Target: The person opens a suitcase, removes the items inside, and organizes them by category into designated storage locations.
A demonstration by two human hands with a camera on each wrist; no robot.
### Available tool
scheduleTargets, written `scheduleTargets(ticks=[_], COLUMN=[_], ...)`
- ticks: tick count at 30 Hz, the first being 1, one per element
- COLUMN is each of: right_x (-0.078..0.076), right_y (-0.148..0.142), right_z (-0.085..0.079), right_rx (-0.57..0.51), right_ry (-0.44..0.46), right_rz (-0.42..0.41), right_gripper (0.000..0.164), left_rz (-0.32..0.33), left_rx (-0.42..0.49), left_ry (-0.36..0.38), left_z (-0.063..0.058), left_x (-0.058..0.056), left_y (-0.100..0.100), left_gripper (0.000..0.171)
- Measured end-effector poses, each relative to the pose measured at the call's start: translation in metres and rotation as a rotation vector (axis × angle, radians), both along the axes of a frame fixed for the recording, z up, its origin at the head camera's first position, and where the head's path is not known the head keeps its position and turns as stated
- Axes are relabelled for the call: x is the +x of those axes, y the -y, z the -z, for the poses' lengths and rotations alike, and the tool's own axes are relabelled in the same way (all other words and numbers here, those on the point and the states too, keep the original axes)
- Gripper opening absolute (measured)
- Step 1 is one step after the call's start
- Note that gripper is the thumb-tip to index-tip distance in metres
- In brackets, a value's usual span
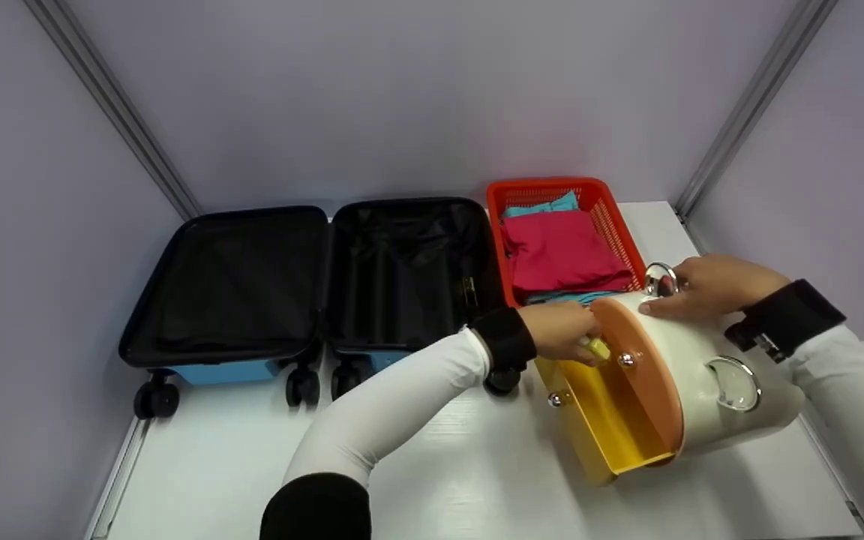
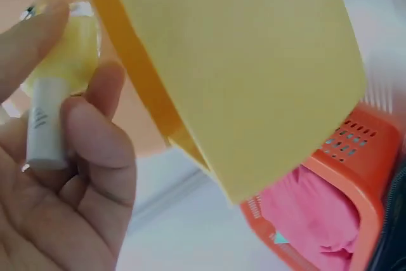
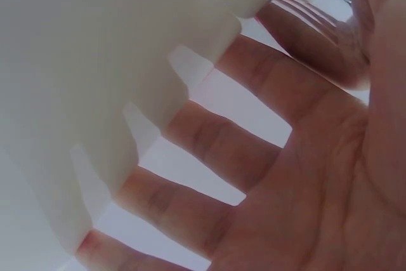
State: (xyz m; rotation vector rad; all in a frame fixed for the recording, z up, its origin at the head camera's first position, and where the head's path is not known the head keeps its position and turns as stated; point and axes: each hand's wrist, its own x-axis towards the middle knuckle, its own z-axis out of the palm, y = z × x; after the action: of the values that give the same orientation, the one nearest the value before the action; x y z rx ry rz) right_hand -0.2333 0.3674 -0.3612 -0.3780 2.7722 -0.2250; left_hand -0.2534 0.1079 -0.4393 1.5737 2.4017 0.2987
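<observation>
A small yellow bottle with a white cylindrical end [image 2: 47, 122] is pinched between the thumb and fingers of my left hand [image 1: 561, 330]. It is held just above an open yellow drawer [image 1: 608, 420], close to the peach front [image 1: 646, 375] of a rounded white storage box [image 1: 702, 375]. My right hand [image 1: 721, 285] rests on the top far side of that box, beside a chrome ring handle [image 1: 661, 279]. In the right wrist view its fingers [image 3: 222, 138] are spread and fairly straight, their tips against the white surface.
A red basket [image 1: 619, 225] with folded pink cloth [image 1: 563, 251] and blue cloth stands behind the box. Left of it lies an open suitcase [image 1: 229, 281] with black lining and blue shell, its wheels facing me. Grey walls [image 1: 432, 97] enclose the white table [image 1: 447, 465].
</observation>
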Motion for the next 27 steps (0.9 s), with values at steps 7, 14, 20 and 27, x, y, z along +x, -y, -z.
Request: scheduleTargets(ticks=[7,14,20,27], right_x=[0.001,0.001,0.000,0.001], right_y=[0.001,0.002,0.003,0.002], right_z=[0.002,0.002,0.002,0.001], right_rx=[-0.019,-0.009,-0.010,-0.009], right_ry=[0.036,0.008,0.004,0.001], right_rz=[0.020,0.008,0.010,0.003], right_gripper=[0.052,0.052,0.053,0.051], left_rz=[0.032,0.075,0.108,0.082], left_rx=[-0.222,-0.311,-0.343,-0.304], left_ry=[-0.082,-0.010,0.062,0.068], left_z=[0.012,0.018,0.028,0.031], left_x=[0.021,0.031,0.032,0.025], left_y=[-0.019,-0.033,-0.037,-0.042], left_gripper=[0.020,0.031,0.034,0.018])
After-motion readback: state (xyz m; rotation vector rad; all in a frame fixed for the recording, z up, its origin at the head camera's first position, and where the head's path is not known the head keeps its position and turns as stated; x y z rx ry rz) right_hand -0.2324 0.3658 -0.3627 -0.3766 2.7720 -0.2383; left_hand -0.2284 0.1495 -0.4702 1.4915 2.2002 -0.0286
